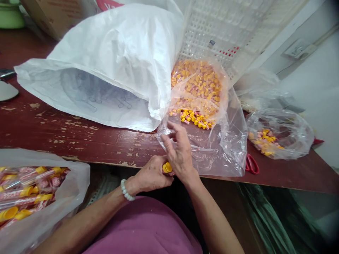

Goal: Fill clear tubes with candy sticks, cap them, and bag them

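Note:
My left hand (153, 173), with a pale bead bracelet at the wrist, is wrapped around a yellow-capped tube (167, 167). Only the round yellow top and a bit of the reddish side show; the fingers hide the remainder. Just to the right, my right hand (179, 152) has its fingers apart and partly bent, its palm edge close to the tube. Beyond its fingertips lies an open clear plastic bag (227, 155) filled with small yellow-capped pieces (197, 120). Left of that bag, a large white sack (127, 53) gapes open, with thin wire loops (124, 102) inside.
At lower left, a plastic bag (79, 169) holds long yellow-capped tubes (26, 190). Red-handled scissors (252, 164) and another clear bag (293, 130) lie on the worn red table (87, 141) to the right. A white plastic basket (227, 31) stands behind.

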The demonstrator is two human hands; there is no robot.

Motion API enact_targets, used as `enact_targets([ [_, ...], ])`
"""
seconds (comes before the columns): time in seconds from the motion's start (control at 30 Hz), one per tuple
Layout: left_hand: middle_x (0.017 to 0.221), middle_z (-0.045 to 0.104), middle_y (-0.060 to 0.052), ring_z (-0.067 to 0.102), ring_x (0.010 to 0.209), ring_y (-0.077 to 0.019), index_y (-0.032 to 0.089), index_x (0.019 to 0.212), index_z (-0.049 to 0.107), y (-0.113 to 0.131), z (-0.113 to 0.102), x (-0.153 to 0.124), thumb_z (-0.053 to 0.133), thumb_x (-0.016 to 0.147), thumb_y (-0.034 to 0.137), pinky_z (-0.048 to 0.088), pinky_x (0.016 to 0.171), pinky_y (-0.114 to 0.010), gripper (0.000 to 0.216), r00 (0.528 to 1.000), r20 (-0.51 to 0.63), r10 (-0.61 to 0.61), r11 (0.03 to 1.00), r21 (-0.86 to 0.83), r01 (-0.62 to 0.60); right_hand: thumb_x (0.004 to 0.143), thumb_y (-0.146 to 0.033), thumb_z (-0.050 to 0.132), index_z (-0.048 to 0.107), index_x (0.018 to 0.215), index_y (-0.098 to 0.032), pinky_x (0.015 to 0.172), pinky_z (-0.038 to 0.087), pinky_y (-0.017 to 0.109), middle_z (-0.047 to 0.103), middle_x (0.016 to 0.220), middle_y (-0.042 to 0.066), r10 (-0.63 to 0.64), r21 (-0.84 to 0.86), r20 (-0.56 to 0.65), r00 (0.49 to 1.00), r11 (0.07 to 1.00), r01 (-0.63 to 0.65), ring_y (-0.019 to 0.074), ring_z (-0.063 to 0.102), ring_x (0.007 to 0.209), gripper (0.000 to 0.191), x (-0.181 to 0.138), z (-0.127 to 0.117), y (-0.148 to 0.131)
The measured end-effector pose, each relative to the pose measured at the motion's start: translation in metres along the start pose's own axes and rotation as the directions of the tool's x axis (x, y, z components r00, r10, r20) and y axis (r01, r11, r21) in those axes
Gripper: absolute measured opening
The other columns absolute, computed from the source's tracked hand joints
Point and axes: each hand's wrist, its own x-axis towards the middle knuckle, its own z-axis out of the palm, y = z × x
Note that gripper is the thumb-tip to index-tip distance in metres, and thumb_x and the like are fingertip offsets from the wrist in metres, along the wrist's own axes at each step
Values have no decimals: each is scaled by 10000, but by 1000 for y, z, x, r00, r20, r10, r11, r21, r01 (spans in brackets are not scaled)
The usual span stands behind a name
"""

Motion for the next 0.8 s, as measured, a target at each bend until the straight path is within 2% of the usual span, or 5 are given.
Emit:
enact_targets([
  [0.23, 731, 563, 23, 494, 645, -82, 120, 832, 584, 1, -12, 5, 661, 579, 89, 395, 595, -180, 267, 987, -63, -145, 934, -338, 115, 922, -374, 445, 518, 1173, -223, 791, 514, 318, 590, 1084, 55, 223, 189, -181, 958, 964, -189, 137, 598, 872, 301, 18, -32, 5],
  [0.4, 643, 524, 32, 454, 525, -71, 129, 825, 585, -9, -16, 2, 709, 628, 188, 326, 444, -171, 240, 980, -55, -190, 862, -487, 139, 879, -376, 539, 537, 1172, -243, 919, 467, 369, 568, 1165, 60, 65, 53, 151, 986, 996, -74, 181, 554, 1055, 322, -5, -39, 3],
  [0.5, 700, 570, 2, 509, 592, -91, 122, 821, 608, -11, -18, 2, 705, 623, 159, 400, 512, -188, 224, 979, -60, -193, 765, -634, 111, 729, -427, 718, 414, 1322, -248, 1040, 377, 437, 442, 1342, 95, -31, -27, 370, 928, 999, 44, 245, 419, 1249, 690, -23, -35, 6],
  [0.6, 784, 620, -19, 559, 681, -116, 125, 860, 640, -10, -17, 3, 722, 583, 122, 462, 645, -232, 289, 974, -34, -222, 674, -728, 128, 624, -474, 789, 320, 1381, -234, 1057, 345, 472, 402, 1373, 126, -62, -86, 394, 917, 991, 104, 275, 369, 1283, 922, -34, -26, 12],
  [0.8, 736, 643, -15, 584, 686, -132, 115, 784, 656, -5, -10, 2, 724, 498, 71, 471, 667, -252, 297, 941, 23, -338, 544, -811, 215, 565, -400, 828, 387, 1295, -209, 972, 400, 432, 501, 1263, 109, -59, -90, 419, 906, 990, 106, 264, 466, 1160, 873, -39, -16, 15],
])
